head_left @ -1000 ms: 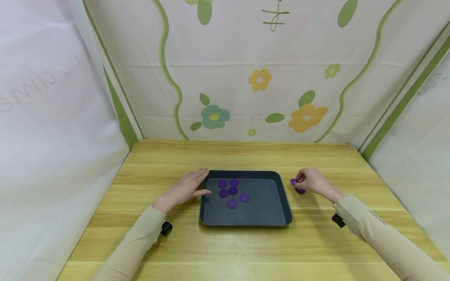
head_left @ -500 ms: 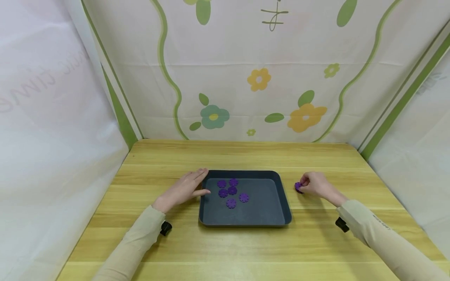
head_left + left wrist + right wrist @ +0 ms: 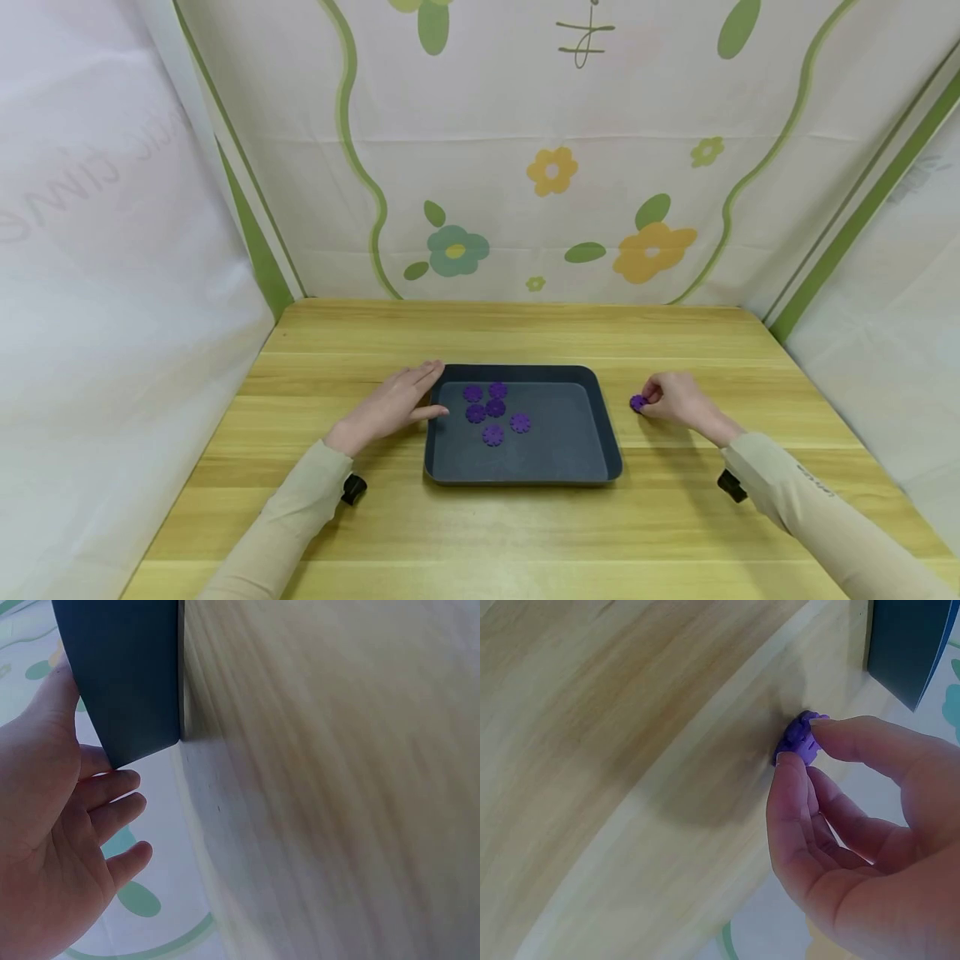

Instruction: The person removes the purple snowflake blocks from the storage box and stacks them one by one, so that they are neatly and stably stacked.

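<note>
My right hand [image 3: 678,400] pinches a purple notched disc [image 3: 638,403] between thumb and fingertips, just right of the tray. In the right wrist view the purple piece [image 3: 799,739] looks thick, like discs stacked flat together, low over the wood; how many is hidden by the fingers. My left hand [image 3: 390,407] rests on the left rim of a dark grey baking tray [image 3: 570,442], its fingers straight and its thumb over the edge. In the left wrist view the hand [image 3: 67,817] lies against the tray's outer wall [image 3: 127,675] near a corner.
Several purple notched discs [image 3: 492,435] lie flat inside the tray, mostly toward its left side. The wooden table [image 3: 480,533] reaches back to a white curtain [image 3: 480,125] with printed flowers. More white fabric [image 3: 112,292] hangs at both sides.
My right hand has moved slightly right and toward me. The disc it held has come over the second disc on the table, and the two now look like one. The left hand stays put.
</note>
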`<state>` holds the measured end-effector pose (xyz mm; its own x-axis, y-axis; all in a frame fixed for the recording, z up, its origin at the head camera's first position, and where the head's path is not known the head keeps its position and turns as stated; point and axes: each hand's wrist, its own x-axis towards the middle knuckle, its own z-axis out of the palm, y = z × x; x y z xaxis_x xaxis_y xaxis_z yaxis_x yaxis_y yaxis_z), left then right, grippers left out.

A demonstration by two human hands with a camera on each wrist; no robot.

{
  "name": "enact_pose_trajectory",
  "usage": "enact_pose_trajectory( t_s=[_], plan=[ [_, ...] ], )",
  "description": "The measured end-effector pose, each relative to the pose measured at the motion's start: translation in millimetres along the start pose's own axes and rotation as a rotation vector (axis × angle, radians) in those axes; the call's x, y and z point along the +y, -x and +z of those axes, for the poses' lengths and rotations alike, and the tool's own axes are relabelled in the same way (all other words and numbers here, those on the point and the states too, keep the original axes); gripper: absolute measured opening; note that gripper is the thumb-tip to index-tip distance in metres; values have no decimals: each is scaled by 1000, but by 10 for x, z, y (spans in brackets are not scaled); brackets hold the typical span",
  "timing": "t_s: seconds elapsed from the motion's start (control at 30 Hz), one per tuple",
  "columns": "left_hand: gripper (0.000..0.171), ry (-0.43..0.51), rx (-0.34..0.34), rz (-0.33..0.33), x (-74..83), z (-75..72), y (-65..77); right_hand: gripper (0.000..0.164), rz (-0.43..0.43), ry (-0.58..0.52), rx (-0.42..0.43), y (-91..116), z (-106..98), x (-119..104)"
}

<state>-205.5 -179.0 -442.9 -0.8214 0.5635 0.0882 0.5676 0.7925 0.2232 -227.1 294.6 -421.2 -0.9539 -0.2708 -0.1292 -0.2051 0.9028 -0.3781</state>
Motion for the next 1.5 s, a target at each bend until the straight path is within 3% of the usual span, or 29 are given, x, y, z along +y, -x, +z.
enact_pose_trajectory(
  t_s=[0.8,1.5],
  plan=[
    [78,-12,38,27,-19,17,-12,16,1,-9,-3,-21,14,11],
    [80,26,-9,-7,-23,32,3,16,5,-12,-6,-12,34,19]
  ],
)
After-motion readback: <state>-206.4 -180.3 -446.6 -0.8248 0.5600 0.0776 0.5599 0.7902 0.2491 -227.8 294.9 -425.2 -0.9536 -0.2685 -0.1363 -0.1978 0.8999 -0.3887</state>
